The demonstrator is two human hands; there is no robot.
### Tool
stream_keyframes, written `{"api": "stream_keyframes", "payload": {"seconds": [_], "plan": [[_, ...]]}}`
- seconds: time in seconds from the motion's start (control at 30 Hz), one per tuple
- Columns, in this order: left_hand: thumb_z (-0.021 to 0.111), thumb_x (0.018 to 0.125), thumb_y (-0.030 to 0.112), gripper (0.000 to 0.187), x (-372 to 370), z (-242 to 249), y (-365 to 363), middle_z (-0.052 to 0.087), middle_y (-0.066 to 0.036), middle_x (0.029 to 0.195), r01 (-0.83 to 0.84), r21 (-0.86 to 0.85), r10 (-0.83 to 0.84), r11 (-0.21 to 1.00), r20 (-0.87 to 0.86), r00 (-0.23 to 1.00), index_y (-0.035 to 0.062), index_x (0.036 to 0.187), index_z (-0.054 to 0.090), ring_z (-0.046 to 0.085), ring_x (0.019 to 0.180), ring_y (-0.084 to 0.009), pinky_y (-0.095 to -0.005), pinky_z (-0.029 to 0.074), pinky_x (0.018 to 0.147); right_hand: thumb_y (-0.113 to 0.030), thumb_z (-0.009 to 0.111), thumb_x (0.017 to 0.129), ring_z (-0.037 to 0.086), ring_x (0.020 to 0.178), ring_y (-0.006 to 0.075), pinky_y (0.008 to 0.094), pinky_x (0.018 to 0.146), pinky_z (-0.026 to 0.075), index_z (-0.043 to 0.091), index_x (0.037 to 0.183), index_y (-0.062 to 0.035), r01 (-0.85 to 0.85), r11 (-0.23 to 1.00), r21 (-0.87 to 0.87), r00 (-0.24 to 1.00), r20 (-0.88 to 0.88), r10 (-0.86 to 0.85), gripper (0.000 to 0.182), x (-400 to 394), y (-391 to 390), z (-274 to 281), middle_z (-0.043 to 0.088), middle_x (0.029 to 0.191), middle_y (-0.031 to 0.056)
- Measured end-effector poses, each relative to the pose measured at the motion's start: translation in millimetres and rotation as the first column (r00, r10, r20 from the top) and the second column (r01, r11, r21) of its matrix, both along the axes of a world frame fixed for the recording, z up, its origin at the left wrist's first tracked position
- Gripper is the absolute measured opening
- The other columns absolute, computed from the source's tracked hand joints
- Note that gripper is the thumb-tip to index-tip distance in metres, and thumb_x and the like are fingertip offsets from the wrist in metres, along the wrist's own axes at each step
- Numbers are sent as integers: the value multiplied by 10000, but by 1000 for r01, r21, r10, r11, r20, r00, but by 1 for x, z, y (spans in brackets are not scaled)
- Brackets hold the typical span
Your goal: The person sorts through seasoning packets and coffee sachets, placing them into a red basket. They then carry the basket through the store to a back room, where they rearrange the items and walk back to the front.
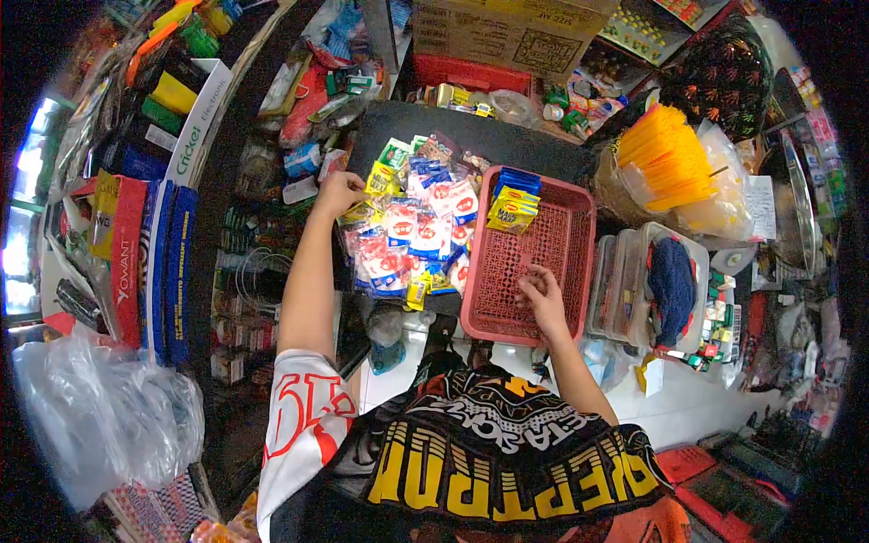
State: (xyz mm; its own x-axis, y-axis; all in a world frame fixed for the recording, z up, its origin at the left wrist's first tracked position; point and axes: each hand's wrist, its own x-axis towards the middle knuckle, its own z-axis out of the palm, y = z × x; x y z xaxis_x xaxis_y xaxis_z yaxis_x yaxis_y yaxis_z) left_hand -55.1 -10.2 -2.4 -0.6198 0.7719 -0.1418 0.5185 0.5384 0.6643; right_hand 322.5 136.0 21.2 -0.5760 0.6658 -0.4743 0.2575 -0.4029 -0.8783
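Observation:
My left hand (341, 194) is at the left edge of a pile of small packets, its fingers closed on a yellow sachet (369, 203). The pile mixes white-and-red packets (425, 233) with yellow and green ones, such as a green packet (395, 153). To its right lies a pink plastic basket (579, 244) with a perforated bottom. Several yellow-and-blue sachets (514, 206) are stacked at its far end. Over the basket's near right part, my right hand (543, 297) has its fingers loosely bent and apart, holding nothing that I can see.
A cardboard box (507, 41) stands behind the dark tabletop (534, 145). On the right are bundled orange sticks (665, 158) and clear plastic containers (634, 285) with a dark blue bundle (672, 291). Plastic bags (109, 416) and crowded shelves fill the left.

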Motion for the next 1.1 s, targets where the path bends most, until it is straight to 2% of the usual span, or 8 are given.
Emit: {"api": "stream_keyframes", "payload": {"seconds": [0.13, 0.2, 0.37, 0.43, 0.6, 0.8, 0.93, 1.1], "plan": [[659, 622, 96, 188, 22, 44, -16, 602, -88, 666, -178, 91, 183, 980, -60, 981, -3, 772, 603, 568, 599, -141, -261, 440, 552, -126, 544, 767, 524, 657, 122, 245, 574, 455, 389, 1087, -66, -25, 1000, -11, 1000, -6, 25, 361, 0, 0, 3, 486, 890, 46], [650, 647, 92, 179, 42, 62, -21, 603, -77, 678, -391, 247, 355, 887, 179, 918, -5, 790, 603, 559, 587, -126, -251, 443, 549, -163, 537, 775, 529, 714, 140, 258, 603, 455, 384, 1096, -66, -67, 997, -46, 998, -3, 67, 369, -4, -1, 17, 478, 948, 56], [638, 681, 98, 172, 163, 111, 6, 578, -25, 710, -277, 404, 26, 872, 527, 849, 0, 813, 587, 521, 626, -82, -212, 426, 584, -297, 469, 810, 507, 930, 216, 347, 743, 424, 351, 1168, -98, -232, 931, -281, 935, -329, 134, 426, -28, -11, 56, 474, 1088, 102], [635, 680, 84, 187, 193, 110, 18, 569, -21, 707, -79, 388, -152, 918, 530, 834, -8, 834, 578, 518, 639, -78, -206, 421, 590, -370, 387, 831, 452, 1026, 243, 400, 815, 391, 309, 1206, -105, -369, 733, -572, 813, -581, -44, 466, -38, -12, 60, 438, 1145, 106], [617, 680, 73, 309, 186, 106, 17, 565, -21, 691, 31, 378, -269, 925, 597, 756, 24, 973, 534, 512, 631, -69, -206, 419, 572, -375, 333, 848, 455, 1032, 251, 440, 831, 384, 317, 1197, -95, -330, 740, -586, 852, -522, -33, 449, -41, -7, 64, 440, 1151, 105], [655, 617, 232, 416, 69, 46, -38, 580, -147, 906, -370, 138, 386, 919, -116, 915, 49, 976, 549, 562, 839, -259, -324, 437, 715, -281, 339, 860, 522, 944, 245, 424, 770, 451, 367, 1143, -50, -82, 795, -600, 940, -312, -138, 367, -26, 1, 56, 509, 1061, 114], [693, 587, 293, 456, 18, -26, -68, 591, -162, 875, -463, -137, 465, 876, -18, 885, -9, 910, 579, 575, 811, -256, -315, 434, 687, -274, 371, 850, 521, 945, 237, 420, 782, 439, 383, 1129, -45, -14, 788, -615, 937, -283, -204, 361, -17, -1, 53, 517, 1050, 106], [717, 572, 244, 382, 11, -60, -70, 609, -130, 780, -558, -34, 555, 829, 180, 812, -26, 818, 607, 577, 705, -194, -302, 434, 650, -269, 404, 839, 524, 928, 225, 406, 792, 424, 411, 1094, -49, 88, 788, -609, 944, -200, -260, 337, -3, 5, 41, 529, 1023, 97]]}}
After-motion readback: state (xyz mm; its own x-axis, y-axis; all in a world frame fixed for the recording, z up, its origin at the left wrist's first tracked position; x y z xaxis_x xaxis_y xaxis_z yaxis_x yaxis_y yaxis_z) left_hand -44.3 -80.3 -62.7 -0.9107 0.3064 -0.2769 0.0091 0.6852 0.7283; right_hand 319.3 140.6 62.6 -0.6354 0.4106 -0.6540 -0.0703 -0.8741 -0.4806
